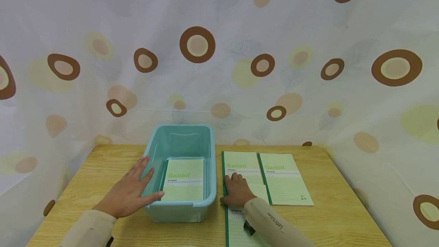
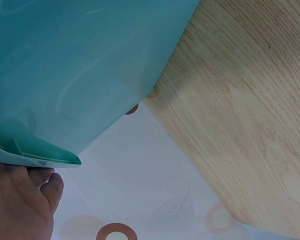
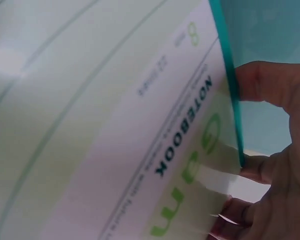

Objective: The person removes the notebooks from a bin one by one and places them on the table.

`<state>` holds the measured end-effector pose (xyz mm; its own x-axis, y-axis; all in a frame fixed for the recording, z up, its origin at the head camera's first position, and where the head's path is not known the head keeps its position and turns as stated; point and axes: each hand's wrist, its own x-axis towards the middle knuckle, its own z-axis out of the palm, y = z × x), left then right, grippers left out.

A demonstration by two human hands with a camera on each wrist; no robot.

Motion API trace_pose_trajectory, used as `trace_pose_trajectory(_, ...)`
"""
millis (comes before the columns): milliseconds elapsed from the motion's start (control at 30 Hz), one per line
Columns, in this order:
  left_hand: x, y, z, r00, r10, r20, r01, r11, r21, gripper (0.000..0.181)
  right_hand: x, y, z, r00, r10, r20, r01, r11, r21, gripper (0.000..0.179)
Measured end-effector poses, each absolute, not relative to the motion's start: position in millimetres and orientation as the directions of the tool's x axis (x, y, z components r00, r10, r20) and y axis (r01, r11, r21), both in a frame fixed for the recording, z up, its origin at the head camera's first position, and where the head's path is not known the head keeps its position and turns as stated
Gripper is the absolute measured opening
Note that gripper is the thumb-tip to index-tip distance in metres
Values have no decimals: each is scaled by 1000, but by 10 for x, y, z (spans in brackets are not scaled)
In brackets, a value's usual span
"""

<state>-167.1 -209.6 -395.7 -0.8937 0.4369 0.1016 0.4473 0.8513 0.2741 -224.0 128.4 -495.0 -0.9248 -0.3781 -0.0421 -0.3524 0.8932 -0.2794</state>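
Note:
My left hand (image 1: 127, 191) rests at the left rim of a light blue plastic basin (image 1: 213, 186), fingers spread and thumb over the near rim. From the left wrist view, the basin's rim (image 2: 35, 161) hides those fingertips. Inside the basin lies a pale green notebook (image 1: 183, 186) marked Gambit. My right hand (image 1: 238, 191) grips another such notebook (image 1: 236, 228) near its upper left corner. Its tilted cover (image 3: 135, 135) fills much of the right wrist view, with the thumb (image 3: 262, 82) at the green spine.
Beyond the right hand lies a Gambit notebook (image 1: 240, 157), partly overlapped by the gripped one. A further notebook (image 1: 284, 182) lies to its right. Everything stands on a wooden table (image 1: 343, 216), with a patterned white sheet (image 1: 219, 87) hanging behind and at both sides.

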Motion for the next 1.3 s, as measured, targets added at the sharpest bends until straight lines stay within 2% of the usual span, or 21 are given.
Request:
trace_pose_trajectory(200,-1669,-2097,-3955,-893,439,102,449,848,282,83,-2205,1281,-4897,-923,-382,-46,-355,892,-280,49)
trace_pose_trajectory(500,-1684,-2101,-3976,-894,438,94,446,852,275,84,-2289,1364,-4702,-926,-376,31,-356,842,-405,48)
trace_pose_trajectory(633,-1690,-2108,-3973,-896,434,95,443,854,273,84,-2379,1357,-4440,-931,-358,71,-348,809,-474,44)
trace_pose_trajectory(900,-1677,-2108,-3956,-899,428,90,434,851,295,84,-2507,1242,-3855,-927,-349,140,-369,781,-504,36)
trace_pose_trajectory(1100,-1683,-2114,-3946,-896,433,98,442,852,280,83,-2564,1065,-3454,-907,-386,171,-411,716,-564,33)
trace_pose_trajectory(1300,-1698,-2110,-3942,-894,437,100,448,854,266,84,-2632,790,-3146,-879,-435,194,-462,682,-567,30)
